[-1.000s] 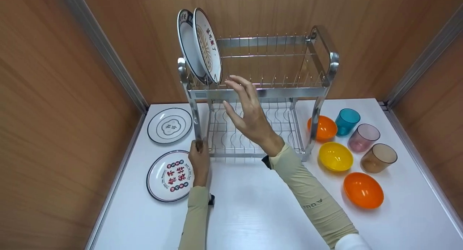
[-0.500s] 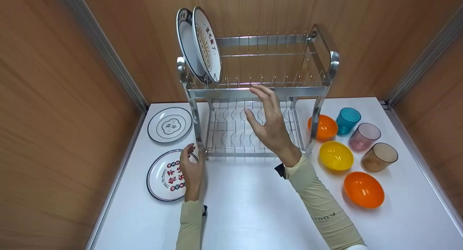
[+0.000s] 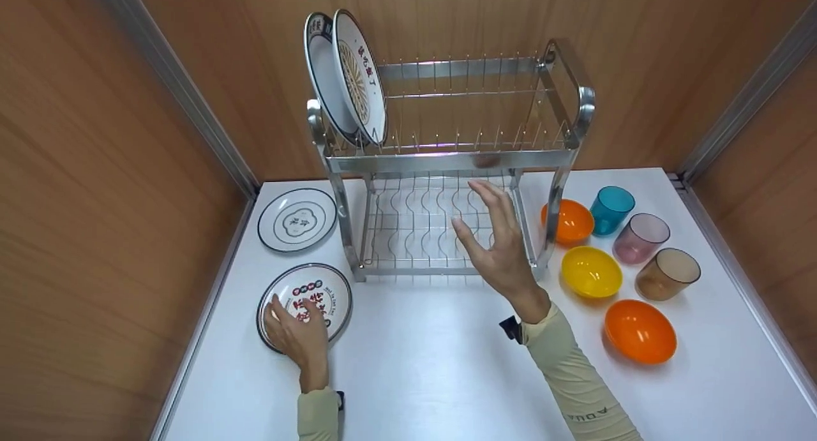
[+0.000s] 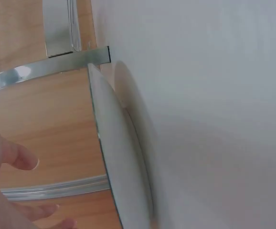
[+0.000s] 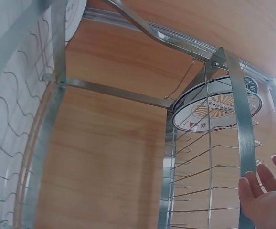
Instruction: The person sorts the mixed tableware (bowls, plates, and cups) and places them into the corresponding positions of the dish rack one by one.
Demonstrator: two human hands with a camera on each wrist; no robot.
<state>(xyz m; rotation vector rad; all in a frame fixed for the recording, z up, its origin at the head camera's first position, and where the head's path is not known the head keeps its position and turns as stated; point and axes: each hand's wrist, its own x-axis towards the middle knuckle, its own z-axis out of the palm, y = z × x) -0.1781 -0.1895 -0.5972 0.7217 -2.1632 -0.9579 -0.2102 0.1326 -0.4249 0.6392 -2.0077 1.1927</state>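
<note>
My left hand [image 3: 299,332] hovers over the near plate [image 3: 341,300], a white one with a dark rim and red lettering. Its fingers are spread and loosely bent. In the left wrist view a gap shows between the fingers [image 4: 21,157] and the plate [image 4: 116,152], seen edge-on. My right hand [image 3: 501,249] is raised in front of the two-tier metal dish rack [image 3: 447,163], thumb and fingers apart, holding nothing. Two patterned plates [image 3: 360,77] stand on edge at the left end of the rack's upper tier.
A second flat plate [image 3: 297,221] lies behind the near one, left of the rack. On the right are an orange bowl [image 3: 640,332], a yellow bowl [image 3: 592,273], another orange bowl [image 3: 574,222], and teal [image 3: 611,210], pink [image 3: 641,238] and brown [image 3: 667,274] cups. Wooden panels enclose the table.
My left hand has let go of the rack's front left leg and moved toward me and left, over the near plate. My right hand has drawn back and rightward from the upper tier.
</note>
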